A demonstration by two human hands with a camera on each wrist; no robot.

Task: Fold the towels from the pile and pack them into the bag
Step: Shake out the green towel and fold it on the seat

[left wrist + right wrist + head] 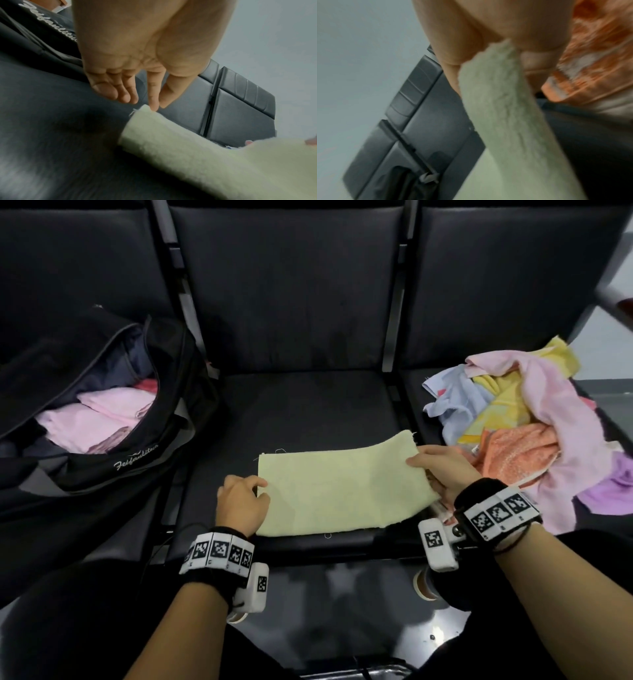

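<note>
A pale yellow-green towel (pixel 342 491) lies spread on the middle black seat (pixel 308 412), its right side lifted a little. My right hand (pixel 442 470) pinches the towel's right edge; in the right wrist view the towel (pixel 505 108) runs up between the thumb (pixel 447 47) and the fingers. My left hand (pixel 243 501) is at the towel's left edge with the fingers nearly straight. In the left wrist view the left hand's (pixel 157 104) index tip just touches the towel's (pixel 188 148) corner. The open black bag (pixel 137 460) sits on the left seat with folded pink towels (pixel 99 419) inside.
The loose pile (pixel 513 412) of pink, yellow, blue, orange and purple towels fills the right seat, right behind my right hand. An orange towel (pixel 590 54) lies closest to it. Dark dividers (pixel 394 392) separate the seats. The seat's front edge (pixel 308 546) is just before my wrists.
</note>
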